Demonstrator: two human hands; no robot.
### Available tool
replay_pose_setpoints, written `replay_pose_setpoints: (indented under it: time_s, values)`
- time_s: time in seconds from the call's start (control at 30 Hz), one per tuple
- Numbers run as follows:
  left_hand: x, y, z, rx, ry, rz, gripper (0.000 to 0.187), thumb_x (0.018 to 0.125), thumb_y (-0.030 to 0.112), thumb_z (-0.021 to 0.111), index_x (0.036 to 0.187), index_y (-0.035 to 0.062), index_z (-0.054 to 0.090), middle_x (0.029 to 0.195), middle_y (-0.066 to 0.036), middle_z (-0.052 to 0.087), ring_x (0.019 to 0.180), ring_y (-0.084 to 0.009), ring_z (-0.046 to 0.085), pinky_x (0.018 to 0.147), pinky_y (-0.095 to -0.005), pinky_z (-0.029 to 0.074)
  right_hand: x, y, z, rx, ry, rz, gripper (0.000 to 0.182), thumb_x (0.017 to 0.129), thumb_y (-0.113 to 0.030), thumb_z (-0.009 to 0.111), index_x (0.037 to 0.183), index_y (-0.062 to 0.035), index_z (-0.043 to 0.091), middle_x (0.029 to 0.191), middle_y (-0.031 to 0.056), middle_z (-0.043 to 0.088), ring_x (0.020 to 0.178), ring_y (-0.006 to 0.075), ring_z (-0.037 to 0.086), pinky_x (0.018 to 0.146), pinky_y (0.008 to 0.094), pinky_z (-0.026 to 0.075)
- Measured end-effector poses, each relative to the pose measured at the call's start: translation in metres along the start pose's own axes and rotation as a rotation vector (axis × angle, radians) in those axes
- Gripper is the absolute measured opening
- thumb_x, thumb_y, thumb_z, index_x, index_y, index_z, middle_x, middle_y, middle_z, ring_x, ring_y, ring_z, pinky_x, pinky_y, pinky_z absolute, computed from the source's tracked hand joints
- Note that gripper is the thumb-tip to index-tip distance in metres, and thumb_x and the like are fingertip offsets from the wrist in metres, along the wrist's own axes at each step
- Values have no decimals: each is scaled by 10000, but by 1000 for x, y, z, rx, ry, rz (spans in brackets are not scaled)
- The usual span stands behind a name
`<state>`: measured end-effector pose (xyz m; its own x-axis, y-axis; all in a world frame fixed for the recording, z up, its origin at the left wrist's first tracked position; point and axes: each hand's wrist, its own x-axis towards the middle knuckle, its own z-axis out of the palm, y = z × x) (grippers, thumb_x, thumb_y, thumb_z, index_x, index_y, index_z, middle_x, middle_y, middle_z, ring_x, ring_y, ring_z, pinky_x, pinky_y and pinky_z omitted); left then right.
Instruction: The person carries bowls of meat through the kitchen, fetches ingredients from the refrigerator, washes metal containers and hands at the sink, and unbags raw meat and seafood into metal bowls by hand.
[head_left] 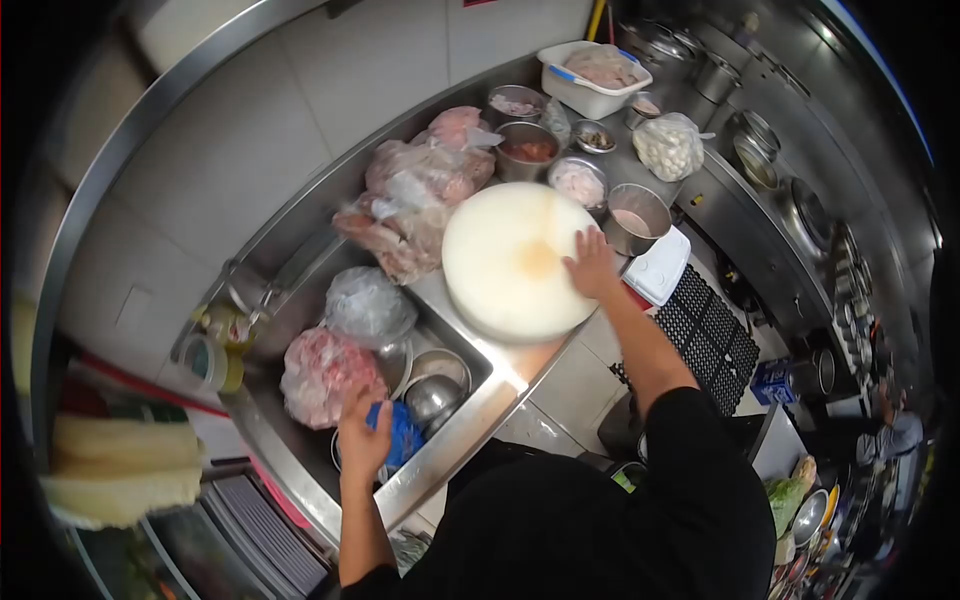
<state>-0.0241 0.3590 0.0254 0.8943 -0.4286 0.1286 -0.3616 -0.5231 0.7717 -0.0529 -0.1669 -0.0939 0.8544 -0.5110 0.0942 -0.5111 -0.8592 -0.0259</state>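
Black shirt (560,530) closest to the camera, lower center.

Right hand (593,265): open, palm down on the near right edge of the board (515,250), fingers spread; no object seen in it. Board is thick, round, off-white, lies flat on the steel counter, with a tan stain just left of the right fingertips.

Left hand (363,440): fingers apart, slightly bent, above the sink (455,457); nothing seen held. Contact with the meat bag (322,372) or the blue pack (403,438) cannot be told. Meat bag sits beyond and left of the left hand; blue pack just right of it. Farther right of that hand, a steel bowl (434,398). Clear bag (370,303) beyond, past the meat bag.

From the right hand: pot (652,222) just beyond and to the right, pale pinkish contents; white box (657,268) right of the hand, lower than the counter. Beyond the hand, past the board, a bowl of pale pieces (578,183), then a pot of red contents (528,150). Large bags of raw meat (425,180) lie across the board from the right hand, against its far left edge.
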Motion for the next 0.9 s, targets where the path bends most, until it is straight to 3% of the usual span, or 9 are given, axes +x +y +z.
replay_pose_setpoints:
  time_s: [0.13, 0.23, 0.4, 0.47, 0.57, 0.67, 0.77, 0.83, 0.9]
  values:
    - [37, 12, 39, -108, -160, 102, 246, 856, 101, 677, 1093, 37, 682, 1295, -199, 588, 1168, -368, 590, 1012, -405, 455, 38, -123, 40, 198, 134, -107, 798, 960, -535, 437, 1532, -19, 228, 1607, 230, 130, 1496, 394, 71, 1191, 560, 45]
    - [69, 45, 71, -103, -341, 289, 250, 852, 116, 686, 1091, 46, 683, 1300, -189, 581, 1129, -379, 600, 986, -405, 481, 52, -217, -7, 512, -197, -448, 703, 937, -540, 495, 1497, -134, 368, 1606, 199, 174, 1501, 386, 54, 1183, 574, 25]
    - [114, 85, 116, -33, -610, 465, 259, 857, 160, 667, 1097, 63, 684, 1329, -190, 556, 1166, -383, 564, 1005, -433, 458, 81, -164, -32, 460, 49, -495, 613, 901, -170, 520, 1486, -73, 365, 1551, 209, 306, 1449, 386, 245, 1178, 574, 128]
    - [130, 96, 130, -31, -531, 479, 254, 859, 160, 655, 1085, 48, 684, 1336, -193, 551, 1187, -381, 548, 1021, -435, 442, 84, -66, -13, 661, 204, -185, 617, 876, -85, 495, 1472, -15, 353, 1487, 246, 367, 1360, 419, 353, 1170, 500, 211]
    - [141, 92, 138, -130, -254, 313, 243, 879, 157, 652, 1104, 68, 676, 1321, -153, 579, 1175, -360, 569, 1004, -410, 461, 58, 100, 1, 102, 318, -51, 603, 781, -147, 621, 1351, -3, 487, 1334, 234, 532, 1195, 407, 508, 1077, 507, 331]
    - [140, 45, 136, -190, 175, 94, 231, 869, 115, 670, 1077, 15, 666, 1200, -203, 622, 1109, -360, 603, 960, -395, 477, 43, 187, -5, 40, -90, 151, 334, 819, -260, 671, 1126, -127, 676, 1116, 159, 664, 1146, 360, 560, 1100, 627, 256]
    - [133, -29, 112, -321, 376, -372, 221, 940, 176, 608, 1080, 17, 668, 991, -179, 681, 945, -307, 651, 870, -364, 496, 43, 232, -19, -249, 132, -67, 255, 854, -297, 677, 1018, -104, 653, 1042, 110, 682, 1065, 329, 608, 1060, 725, 219]
    - [138, -77, 77, -334, 461, -605, 302, 970, 269, 565, 1071, 4, 670, 952, -180, 685, 894, -281, 654, 827, -352, 498, 49, 188, -104, -108, -24, -78, 166, 839, -198, 686, 871, -59, 601, 904, 173, 645, 968, 408, 595, 1052, 619, 322]
    - [151, -152, 40, -87, 546, -531, 350, 964, 313, 551, 1048, -3, 674, 950, -206, 689, 899, -308, 662, 798, -357, 505, 50, 165, -150, -126, -60, -186, 236, 846, -183, 674, 1019, -29, 630, 934, 179, 644, 1007, 379, 599, 1082, 606, 304]
